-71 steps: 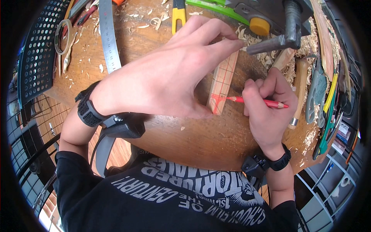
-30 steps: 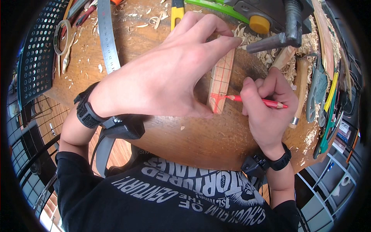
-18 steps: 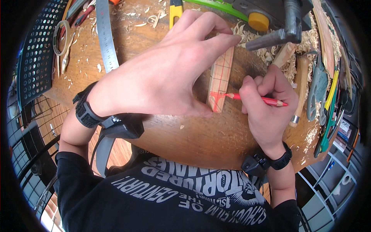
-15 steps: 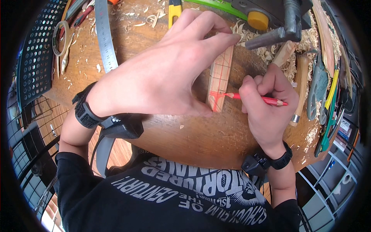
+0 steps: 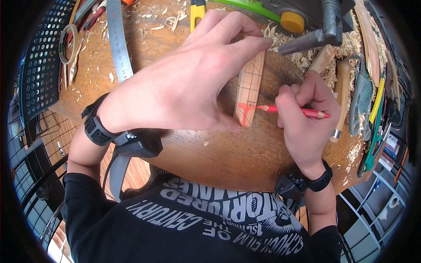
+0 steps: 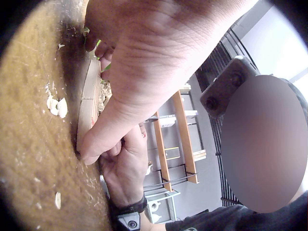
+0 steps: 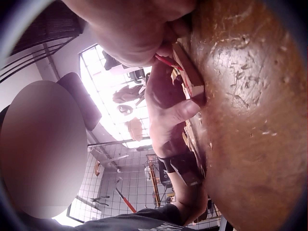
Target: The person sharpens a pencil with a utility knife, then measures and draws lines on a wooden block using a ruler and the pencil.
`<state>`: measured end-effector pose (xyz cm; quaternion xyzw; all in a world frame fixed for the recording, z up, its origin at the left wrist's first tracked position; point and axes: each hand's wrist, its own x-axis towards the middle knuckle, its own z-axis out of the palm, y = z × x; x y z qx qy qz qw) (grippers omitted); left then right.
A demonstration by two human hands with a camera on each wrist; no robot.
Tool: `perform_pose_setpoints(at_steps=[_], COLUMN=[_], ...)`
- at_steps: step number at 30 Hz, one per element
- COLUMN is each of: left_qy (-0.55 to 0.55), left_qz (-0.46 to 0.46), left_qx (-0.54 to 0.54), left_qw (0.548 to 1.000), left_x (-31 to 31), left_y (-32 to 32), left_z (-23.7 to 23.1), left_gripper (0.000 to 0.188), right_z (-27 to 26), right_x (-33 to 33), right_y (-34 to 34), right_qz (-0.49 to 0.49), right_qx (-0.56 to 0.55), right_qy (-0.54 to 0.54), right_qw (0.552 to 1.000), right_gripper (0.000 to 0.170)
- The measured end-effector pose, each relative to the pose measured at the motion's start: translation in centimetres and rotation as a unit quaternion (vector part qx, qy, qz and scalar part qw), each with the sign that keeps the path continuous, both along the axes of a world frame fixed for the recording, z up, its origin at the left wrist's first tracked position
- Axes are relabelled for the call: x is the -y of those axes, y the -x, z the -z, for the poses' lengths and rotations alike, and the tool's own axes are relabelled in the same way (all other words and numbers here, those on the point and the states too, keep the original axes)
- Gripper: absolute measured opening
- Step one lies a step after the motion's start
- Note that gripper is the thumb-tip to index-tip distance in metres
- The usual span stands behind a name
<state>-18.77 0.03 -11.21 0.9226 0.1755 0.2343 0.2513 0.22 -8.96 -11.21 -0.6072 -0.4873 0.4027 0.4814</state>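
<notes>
A pale wooden block (image 5: 251, 87) lies on the bench, its top ruled with dark and red lines and shaded red at the near end. The left hand (image 5: 184, 83) spans it, thumb by the near end and fingers at the far end, holding it down. The right hand (image 5: 309, 118) pinches a red pencil (image 5: 271, 108), whose tip touches or nearly touches the block's right edge by the red marks. In the left wrist view the block (image 6: 88, 96) shows its side, with the thumb against its near end. In the right wrist view the pencil (image 7: 168, 62) points at the block (image 7: 192, 79).
A steel ruler (image 5: 118, 46) lies left, near a perforated dark tray (image 5: 41, 65). A yellow-handled tool (image 5: 198, 14) and a metal vise (image 5: 322, 37) stand beyond the hands. Shavings, a wooden handle (image 5: 342, 94) and several tools crowd the right side.
The right hand and pencil have shifted slightly right since the last earlier frame. The left hand keeps its hold on the block; the whole bench sits a little higher in view than at first.
</notes>
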Motion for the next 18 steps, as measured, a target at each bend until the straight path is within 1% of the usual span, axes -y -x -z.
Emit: perform_pose_setpoints(at_steps=[1,2,4,10,11,13,17,18], left_qy=[-0.005,-0.005,0.043,0.031,0.032,0.011,0.015,0.008], left_qz=[0.023,0.022,0.005,0.01,0.01,-0.023,0.001,0.0], left_qx=[0.003,0.003,-0.009,-0.006,-0.006,0.014,0.009,0.003], left_qw=[1.0,1.0,0.999,0.999,0.999,1.0,1.0,1.0], left_x=[0.0,0.0,0.1,0.1,0.1,0.1,-0.1,-0.1], left_y=[0.1,0.1,0.1,0.0,-0.1,-0.5,-0.1,0.0], left_z=[-0.5,-0.7,-0.9,-0.9,-0.4,1.0,0.1,0.1], left_gripper=[0.092,0.092,0.092,0.092,0.092,0.092,0.092,0.092], right_z=[0.0,0.0,-0.1,-0.2,-0.1,0.3,0.1,0.0], right_x=[-0.1,-0.1,-0.1,-0.1,-0.1,0.0,0.0,0.0], right_y=[0.1,0.1,0.1,0.0,-0.2,-0.6,-0.4,-0.3], right_qz=[0.006,0.006,0.007,0.0,0.0,-0.057,-0.059,-0.034], right_qx=[-0.034,-0.034,0.007,0.027,0.027,0.077,0.08,0.06], right_qy=[-0.002,-0.002,0.01,0.013,0.014,-0.031,-0.029,-0.017], right_qw=[0.999,0.999,1.0,1.0,1.0,0.995,0.995,0.997], right_gripper=[0.029,0.029,0.029,0.03,0.03,0.034,0.034,0.032])
